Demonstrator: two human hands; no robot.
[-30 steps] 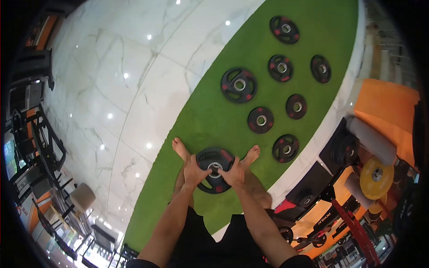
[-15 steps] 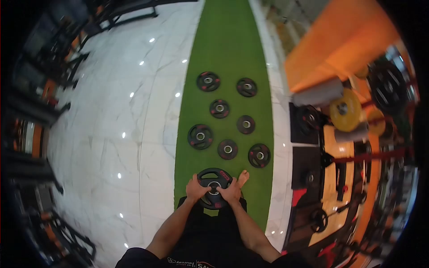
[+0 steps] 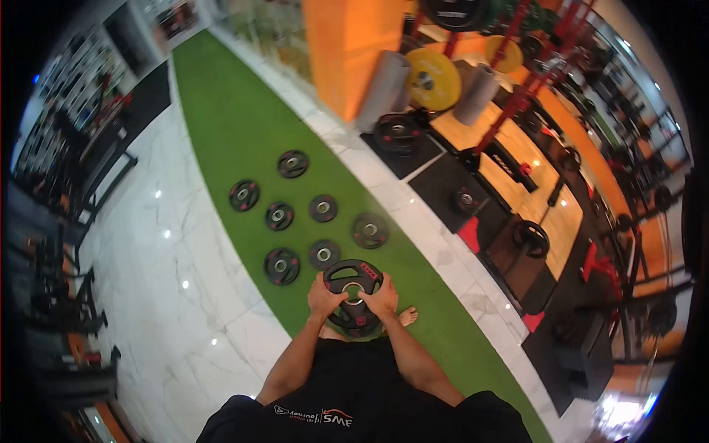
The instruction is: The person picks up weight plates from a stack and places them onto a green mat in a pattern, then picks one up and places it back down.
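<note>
Both my hands grip a black weight plate with red markings, held in front of my body above the green turf strip. My left hand holds its left rim and my right hand holds its right rim. Several more black plates lie flat on the turf just ahead, the nearest being a small plate and a larger plate. One bare foot shows on the turf below the held plate.
White marble floor runs along the left of the turf. On the right stand an orange wall, a yellow plate, grey rolls, a red rack and black mats. Dark gym machines line the far left.
The view has swung round: the turf strip and the plates on it have shifted left, and the rack area now fills the upper right. Both hands keep hold of the plate.
</note>
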